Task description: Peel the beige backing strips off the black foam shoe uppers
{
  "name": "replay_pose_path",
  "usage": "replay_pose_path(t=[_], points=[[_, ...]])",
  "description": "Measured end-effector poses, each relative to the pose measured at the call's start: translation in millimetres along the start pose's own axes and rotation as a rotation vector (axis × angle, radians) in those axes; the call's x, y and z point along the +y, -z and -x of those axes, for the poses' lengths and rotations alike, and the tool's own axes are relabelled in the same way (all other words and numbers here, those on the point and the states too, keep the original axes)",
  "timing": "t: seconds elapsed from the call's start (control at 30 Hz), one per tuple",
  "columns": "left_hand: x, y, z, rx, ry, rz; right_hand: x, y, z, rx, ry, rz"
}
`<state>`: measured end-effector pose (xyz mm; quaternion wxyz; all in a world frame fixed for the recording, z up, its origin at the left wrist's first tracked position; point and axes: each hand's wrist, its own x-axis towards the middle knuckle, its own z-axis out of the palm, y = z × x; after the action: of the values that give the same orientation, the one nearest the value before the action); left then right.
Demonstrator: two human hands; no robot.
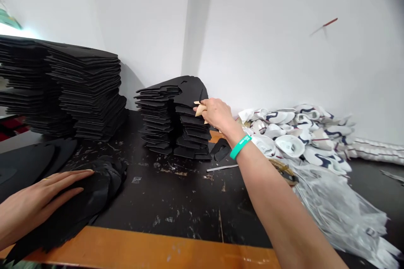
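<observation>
Black foam pieces (176, 117) stacked high at the far edge of the surface (176, 201); right hand (216, 114) with fingers pinching a tan paper piece (200, 110); left hand (38, 201) open on a loose pile (97, 189), unstacked.

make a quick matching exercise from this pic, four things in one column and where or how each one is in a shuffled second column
Column 1
1. left hand
2. right hand
3. green wristband
4. white shoe parts with navy stripes

Column 2
A. heaped against the white wall
B. lying flat on loose black sheets
C. around a wrist
D. pinching a tan piece at a black stack

Right pairs: 1-B, 2-D, 3-C, 4-A
</observation>
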<state>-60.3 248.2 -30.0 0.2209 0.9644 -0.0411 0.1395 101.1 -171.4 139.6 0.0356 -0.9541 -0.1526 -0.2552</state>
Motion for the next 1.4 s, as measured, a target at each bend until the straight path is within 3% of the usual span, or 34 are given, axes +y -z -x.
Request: replay_pose_path(t=[0.1,0.23,0.53,0.63,0.77,0.87,0.93,1.0,1.1,1.2,1.4], points=[[-3,5.0,-4,-0.060,-0.036,-0.150,-6,5,1,0.005,0.045,0.057],[-1,2.8,-5,-0.045,-0.053,-0.271,-20,9,1,0.055,0.054,0.085],[31,7.5,-3,0.046,-0.171,-0.355,-24,13,15,0.165,-0.008,0.075],[38,6.3,-6,0.070,-0.223,-0.319,-30,17,40,0.261,-0.004,-0.011],[58,-2.4,-4,0.165,-0.295,-0.189,-36,1,109,0.325,0.169,-0.235],[94,-16.5,0,0.114,-0.372,-0.024,-31,-29,172,0.059,0.424,-0.352],[131,-29.8,-1,0.027,-0.427,0.080,-24,-50,207,-0.149,0.437,-0.344],[173,-46.9,-9,-0.079,-0.457,0.168,-17,-66,230,-0.271,0.400,-0.373],[236,-82.3,-38,-0.246,-0.512,0.304,-11,-82,244,-0.317,0.329,-0.448],[288,-129.2,-83,-0.347,-0.557,0.380,-10,-97,244,-0.308,0.294,-0.517],[352,-219.3,-173,-0.572,-0.576,0.297,-10,-139,239,-0.300,0.320,-0.653]])
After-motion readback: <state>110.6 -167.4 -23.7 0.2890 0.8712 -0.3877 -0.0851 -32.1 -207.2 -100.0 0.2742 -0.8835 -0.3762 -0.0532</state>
